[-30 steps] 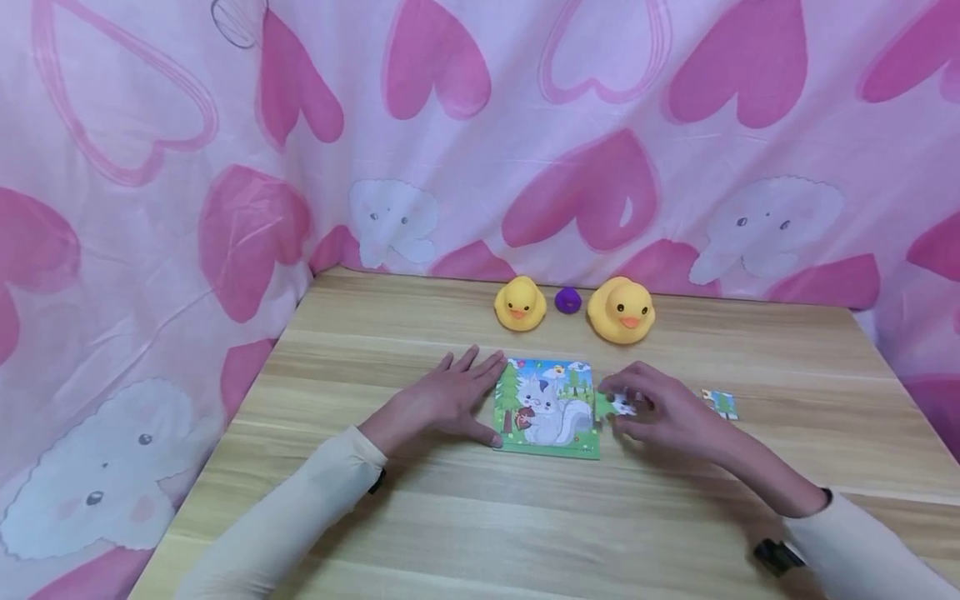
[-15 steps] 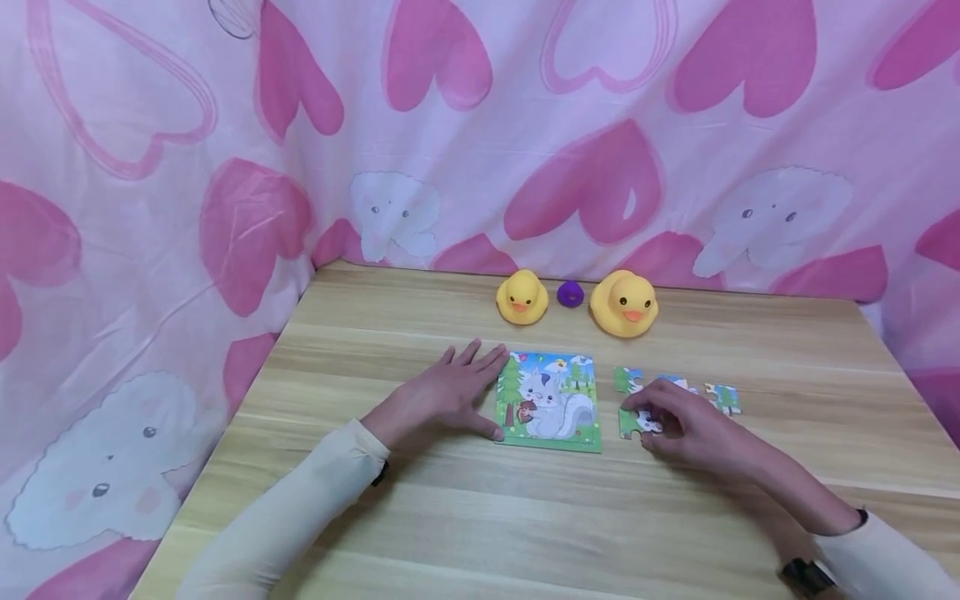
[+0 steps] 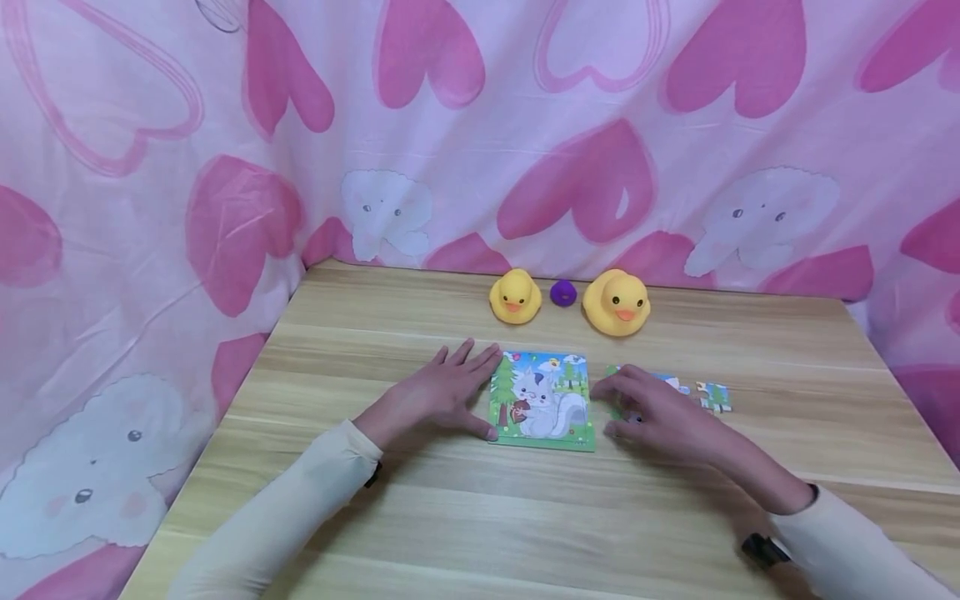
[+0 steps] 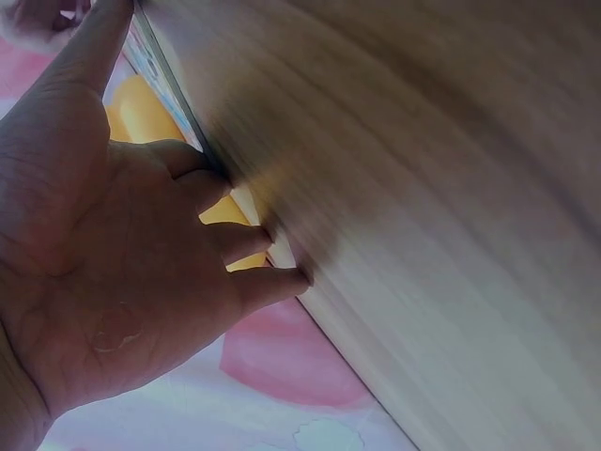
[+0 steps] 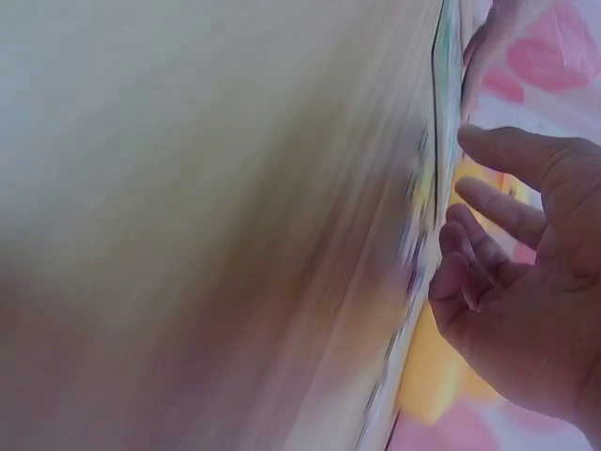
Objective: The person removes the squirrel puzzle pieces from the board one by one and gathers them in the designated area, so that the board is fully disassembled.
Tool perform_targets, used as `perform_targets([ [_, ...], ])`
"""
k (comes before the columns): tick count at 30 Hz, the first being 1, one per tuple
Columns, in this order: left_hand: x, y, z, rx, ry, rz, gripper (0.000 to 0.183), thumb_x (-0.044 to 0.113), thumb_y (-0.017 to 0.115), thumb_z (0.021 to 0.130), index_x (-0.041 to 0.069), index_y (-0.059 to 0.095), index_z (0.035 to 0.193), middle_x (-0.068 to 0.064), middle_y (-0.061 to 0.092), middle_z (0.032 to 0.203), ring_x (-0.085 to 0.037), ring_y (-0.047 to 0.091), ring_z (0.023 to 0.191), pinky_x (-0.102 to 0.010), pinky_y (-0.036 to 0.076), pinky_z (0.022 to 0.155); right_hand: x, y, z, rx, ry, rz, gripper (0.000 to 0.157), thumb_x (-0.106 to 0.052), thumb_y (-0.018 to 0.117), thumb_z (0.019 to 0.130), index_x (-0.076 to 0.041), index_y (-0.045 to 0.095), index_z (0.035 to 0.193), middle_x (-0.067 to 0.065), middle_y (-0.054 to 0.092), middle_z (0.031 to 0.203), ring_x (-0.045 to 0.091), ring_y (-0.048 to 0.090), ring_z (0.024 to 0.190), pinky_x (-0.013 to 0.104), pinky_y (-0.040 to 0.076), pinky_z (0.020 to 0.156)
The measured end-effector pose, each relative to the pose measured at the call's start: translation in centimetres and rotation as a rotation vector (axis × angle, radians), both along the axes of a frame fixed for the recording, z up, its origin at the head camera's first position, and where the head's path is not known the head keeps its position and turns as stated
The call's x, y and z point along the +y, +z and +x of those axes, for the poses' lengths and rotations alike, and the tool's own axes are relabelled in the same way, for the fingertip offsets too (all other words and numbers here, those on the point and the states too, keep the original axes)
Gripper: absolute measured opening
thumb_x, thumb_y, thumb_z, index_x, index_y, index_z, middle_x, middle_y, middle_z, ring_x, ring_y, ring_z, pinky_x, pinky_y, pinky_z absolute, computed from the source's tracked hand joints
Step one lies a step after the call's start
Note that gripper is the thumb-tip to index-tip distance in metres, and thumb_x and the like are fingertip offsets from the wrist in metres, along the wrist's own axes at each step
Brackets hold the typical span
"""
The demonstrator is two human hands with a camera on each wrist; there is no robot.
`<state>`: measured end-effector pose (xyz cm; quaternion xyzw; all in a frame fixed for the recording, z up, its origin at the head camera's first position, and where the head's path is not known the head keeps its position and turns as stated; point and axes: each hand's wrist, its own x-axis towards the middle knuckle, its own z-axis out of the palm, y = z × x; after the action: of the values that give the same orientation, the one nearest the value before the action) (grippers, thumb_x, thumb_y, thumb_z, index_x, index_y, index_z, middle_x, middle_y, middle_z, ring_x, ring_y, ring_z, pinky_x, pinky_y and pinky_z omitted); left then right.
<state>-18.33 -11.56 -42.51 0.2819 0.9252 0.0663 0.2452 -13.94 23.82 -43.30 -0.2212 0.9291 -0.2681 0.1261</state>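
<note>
A square squirrel picture puzzle [image 3: 543,404] lies flat on the wooden table in the head view. Along its left edge rests my left hand [image 3: 438,390], fingers spread and thumb at the lower left corner; the left wrist view shows the palm of that hand [image 4: 122,254]. My right hand [image 3: 660,412] hovers at the puzzle's right edge, thumb and forefinger apart with nothing between them. Loose jigsaw pieces [image 3: 673,382] lie under and behind this hand, partly hidden by it. In the right wrist view the other fingers of the hand [image 5: 535,272] are bent.
At the back stand a small yellow duck [image 3: 515,298], a tiny purple duck [image 3: 563,293] and a larger yellow duck [image 3: 617,304]. Another joined bit of jigsaw [image 3: 715,397] lies to the right. A pink heart-patterned curtain [image 3: 577,183] borders the table [image 3: 450,517].
My right hand held a jigsaw piece beside the puzzle, set it down to the right, then released it and came back left toward the puzzle's edge. The left hand stayed in place.
</note>
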Motion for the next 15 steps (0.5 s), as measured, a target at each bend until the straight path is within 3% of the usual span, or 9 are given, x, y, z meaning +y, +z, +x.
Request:
perform_targets([
  [3,-0.1,0.0,0.0,0.006,-0.010,0.003,0.126,0.078,0.072,0.082,0.022,0.004,0.172,0.004,-0.001,0.181,-0.034,-0.004,0.168,-0.063,0.004,0.135,-2.3,0.1,-0.6,0.000,0.009,0.008,0.046,-0.029,0.082,0.093,-0.023,0.067,0.137,-0.003,0.063,0.123,0.015,0.058,0.102,0.030,0.056,0.085],
  [8,0.0,-0.1,0.0,0.008,-0.014,0.017,0.126,0.078,0.072,0.083,0.021,0.003,0.172,0.003,0.000,0.181,-0.034,-0.004,0.168,-0.063,0.004,0.135,-5.7,0.2,-1.4,-0.034,0.018,0.003,0.054,-0.028,0.083,0.093,-0.020,0.063,0.143,-0.001,0.061,0.124,0.014,0.058,0.093,0.025,0.055,0.075],
  [15,0.0,-0.2,0.0,0.005,-0.008,0.007,0.126,0.078,0.072,0.082,0.023,0.003,0.172,0.005,-0.001,0.181,-0.034,-0.005,0.168,-0.062,0.003,0.135,-8.4,0.1,-1.2,-0.020,0.009,0.055,0.063,-0.027,0.085,0.091,-0.016,0.059,0.148,0.005,0.061,0.137,0.014,0.058,0.093,0.026,0.055,0.077],
])
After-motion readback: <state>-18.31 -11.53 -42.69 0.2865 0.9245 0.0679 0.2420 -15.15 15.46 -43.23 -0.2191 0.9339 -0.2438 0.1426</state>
